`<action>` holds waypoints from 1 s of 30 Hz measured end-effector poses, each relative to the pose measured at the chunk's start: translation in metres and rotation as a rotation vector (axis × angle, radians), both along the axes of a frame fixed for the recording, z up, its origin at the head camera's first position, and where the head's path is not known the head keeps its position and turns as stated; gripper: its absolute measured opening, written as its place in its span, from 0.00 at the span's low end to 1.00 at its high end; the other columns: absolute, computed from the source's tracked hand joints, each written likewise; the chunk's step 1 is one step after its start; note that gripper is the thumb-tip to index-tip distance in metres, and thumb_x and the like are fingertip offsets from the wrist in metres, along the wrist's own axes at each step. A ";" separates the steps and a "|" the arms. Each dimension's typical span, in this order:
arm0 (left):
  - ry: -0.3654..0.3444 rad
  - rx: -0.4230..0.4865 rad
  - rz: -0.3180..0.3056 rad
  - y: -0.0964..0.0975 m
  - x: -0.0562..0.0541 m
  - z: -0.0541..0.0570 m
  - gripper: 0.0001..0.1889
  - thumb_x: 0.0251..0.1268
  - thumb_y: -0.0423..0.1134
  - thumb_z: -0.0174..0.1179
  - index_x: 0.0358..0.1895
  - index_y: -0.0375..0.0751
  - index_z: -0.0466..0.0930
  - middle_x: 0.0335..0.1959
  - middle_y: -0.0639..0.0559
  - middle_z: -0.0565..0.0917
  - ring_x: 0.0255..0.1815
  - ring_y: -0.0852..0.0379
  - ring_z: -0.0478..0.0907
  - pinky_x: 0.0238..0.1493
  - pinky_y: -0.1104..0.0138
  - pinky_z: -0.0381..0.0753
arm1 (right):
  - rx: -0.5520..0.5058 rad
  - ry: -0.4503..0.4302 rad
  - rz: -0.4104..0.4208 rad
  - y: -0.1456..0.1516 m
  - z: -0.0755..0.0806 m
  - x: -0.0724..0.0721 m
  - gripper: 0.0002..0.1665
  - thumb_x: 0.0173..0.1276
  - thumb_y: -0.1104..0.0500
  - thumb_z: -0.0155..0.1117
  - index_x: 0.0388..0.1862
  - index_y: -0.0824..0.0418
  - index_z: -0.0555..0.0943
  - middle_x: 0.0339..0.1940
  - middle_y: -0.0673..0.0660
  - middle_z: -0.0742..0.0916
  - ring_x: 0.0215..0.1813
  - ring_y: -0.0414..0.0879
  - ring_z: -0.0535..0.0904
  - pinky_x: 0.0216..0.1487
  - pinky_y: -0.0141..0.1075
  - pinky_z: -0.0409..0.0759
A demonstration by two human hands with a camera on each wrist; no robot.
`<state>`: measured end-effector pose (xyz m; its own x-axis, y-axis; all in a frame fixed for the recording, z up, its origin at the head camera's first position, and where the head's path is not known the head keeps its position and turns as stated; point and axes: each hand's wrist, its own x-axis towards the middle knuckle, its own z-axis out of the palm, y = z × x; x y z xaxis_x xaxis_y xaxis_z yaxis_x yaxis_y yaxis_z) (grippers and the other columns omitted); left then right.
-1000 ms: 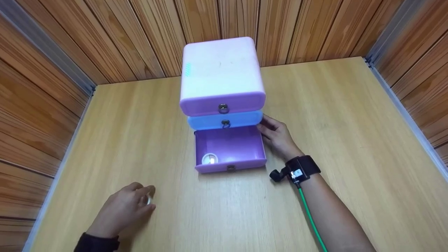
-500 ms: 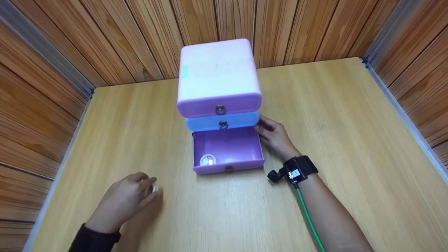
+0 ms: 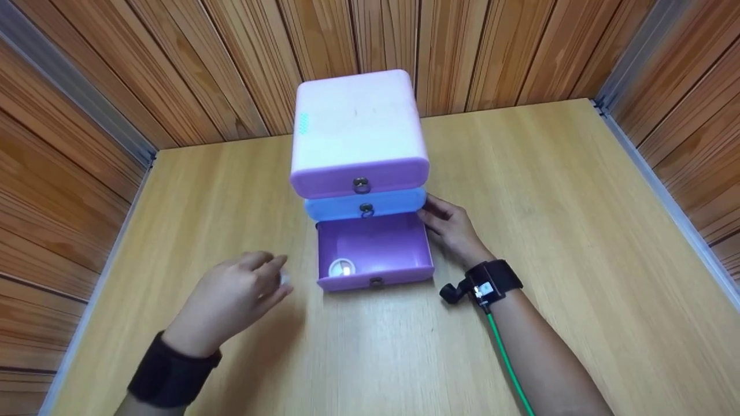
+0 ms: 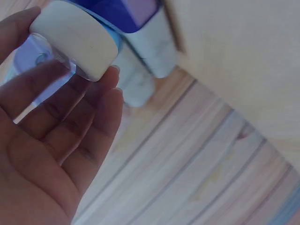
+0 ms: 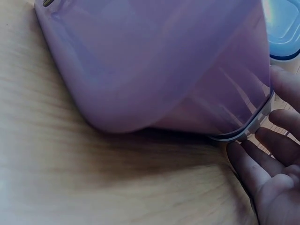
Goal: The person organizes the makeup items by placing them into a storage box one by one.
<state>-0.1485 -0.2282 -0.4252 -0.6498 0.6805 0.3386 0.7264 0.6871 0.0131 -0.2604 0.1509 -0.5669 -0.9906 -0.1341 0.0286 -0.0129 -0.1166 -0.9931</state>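
Between the thumb and fingertips of my left hand point(image 3: 234, 297) is a small rounded white piece point(image 4: 75, 40) with a clear part below it; its exact kind I cannot tell. That hand is just left of the pulled-out bottom purple drawer point(image 3: 404, 276) of a small drawer unit point(image 3: 358, 130). A round white-rimmed item point(image 3: 341, 267) with a shiny middle lies in the drawer's front left corner. At the unit's right side, my right hand point(image 3: 459, 234) touches the casing near the bottom with loosely extended fingers point(image 5: 248, 161).
Above the open drawer, the blue drawer point(image 3: 393, 202) and the pink-purple top drawer point(image 3: 324, 184) are pushed in, each with a ring pull. Wood-panelled walls point(image 3: 451, 52) enclose the table point(image 3: 520, 173) at back and sides. A green cable point(image 3: 509, 358) runs along my right forearm.
My left hand has moved up and rightward toward the open drawer, carrying the small white piece. The right hand stays at the unit's side, and the head view has shifted slightly.
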 end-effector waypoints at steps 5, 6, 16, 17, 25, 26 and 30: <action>-0.009 0.010 -0.067 0.024 -0.013 0.007 0.20 0.61 0.46 0.68 0.48 0.33 0.85 0.38 0.44 0.84 0.35 0.54 0.81 0.34 0.63 0.83 | -0.043 -0.009 0.001 -0.001 -0.001 0.001 0.36 0.65 0.54 0.69 0.70 0.60 0.69 0.67 0.59 0.76 0.67 0.49 0.70 0.63 0.36 0.70; -0.007 0.011 -0.081 0.029 -0.014 0.008 0.19 0.60 0.45 0.68 0.47 0.33 0.85 0.36 0.45 0.84 0.34 0.54 0.80 0.33 0.63 0.83 | -0.054 -0.009 0.006 -0.002 -0.002 0.001 0.36 0.65 0.55 0.69 0.70 0.60 0.69 0.67 0.59 0.76 0.67 0.50 0.71 0.63 0.37 0.70; -0.006 0.037 -0.185 0.069 -0.030 0.011 0.16 0.63 0.45 0.66 0.43 0.34 0.85 0.30 0.50 0.79 0.27 0.57 0.75 0.28 0.66 0.79 | -0.072 -0.002 0.021 -0.001 -0.002 0.000 0.37 0.66 0.55 0.68 0.71 0.62 0.68 0.67 0.60 0.75 0.68 0.50 0.70 0.64 0.37 0.70; -0.007 0.037 -0.192 0.073 -0.032 0.010 0.16 0.63 0.46 0.66 0.42 0.34 0.85 0.29 0.51 0.79 0.27 0.57 0.74 0.28 0.66 0.79 | -0.063 0.001 0.020 -0.001 -0.002 0.000 0.37 0.66 0.54 0.68 0.71 0.62 0.68 0.67 0.60 0.75 0.68 0.50 0.70 0.64 0.37 0.70; -0.050 0.029 -0.232 0.104 -0.046 0.004 0.15 0.62 0.47 0.66 0.40 0.37 0.85 0.28 0.54 0.78 0.27 0.58 0.73 0.28 0.66 0.77 | -0.014 0.002 0.006 0.000 -0.002 -0.001 0.36 0.64 0.52 0.70 0.70 0.59 0.71 0.66 0.57 0.77 0.66 0.49 0.71 0.62 0.37 0.71; -0.058 0.025 -0.236 0.108 -0.048 0.003 0.14 0.62 0.47 0.66 0.38 0.38 0.84 0.28 0.54 0.77 0.26 0.58 0.72 0.28 0.66 0.76 | -0.016 0.004 0.004 0.000 -0.002 -0.001 0.36 0.64 0.52 0.70 0.70 0.59 0.71 0.66 0.57 0.77 0.66 0.48 0.71 0.62 0.37 0.71; -0.064 -0.008 -0.251 0.121 -0.051 0.001 0.13 0.63 0.48 0.66 0.35 0.40 0.83 0.26 0.54 0.76 0.25 0.59 0.71 0.27 0.67 0.74 | -0.006 0.013 0.005 -0.001 -0.001 0.000 0.37 0.64 0.51 0.70 0.70 0.59 0.71 0.67 0.57 0.76 0.67 0.48 0.71 0.63 0.37 0.71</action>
